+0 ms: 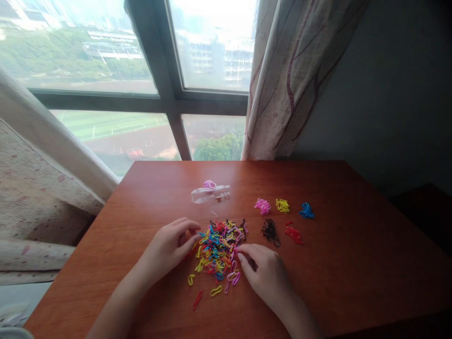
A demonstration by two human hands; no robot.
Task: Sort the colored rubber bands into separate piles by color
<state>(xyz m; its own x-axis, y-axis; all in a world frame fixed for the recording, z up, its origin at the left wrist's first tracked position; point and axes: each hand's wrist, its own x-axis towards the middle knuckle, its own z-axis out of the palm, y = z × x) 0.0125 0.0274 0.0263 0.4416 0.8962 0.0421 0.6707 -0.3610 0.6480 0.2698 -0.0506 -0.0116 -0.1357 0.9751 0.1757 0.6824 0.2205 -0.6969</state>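
A mixed heap of small coloured rubber bands point(215, 245) lies between my hands on the table. At its right edge, my right hand point(266, 270) has thumb and forefinger pinched on a pink rubber band point(236, 249). My left hand point(174, 242) rests against the heap's left side, fingers curved, with a gap between thumb and forefinger and nothing seen held. Sorted to the right are a pink pile point(262, 205), a yellow pile point(282, 205), a blue pile point(306, 210), a black pile point(270, 231) and a red pile point(294, 234).
Behind the heap, a clear plastic bottle point(210, 194) lies on its side with a pink piece point(209, 184) at it. Several loose bands, including a red one point(197, 300), lie in front. The brown wooden table point(353, 273) meets a window and curtains point(282, 94).
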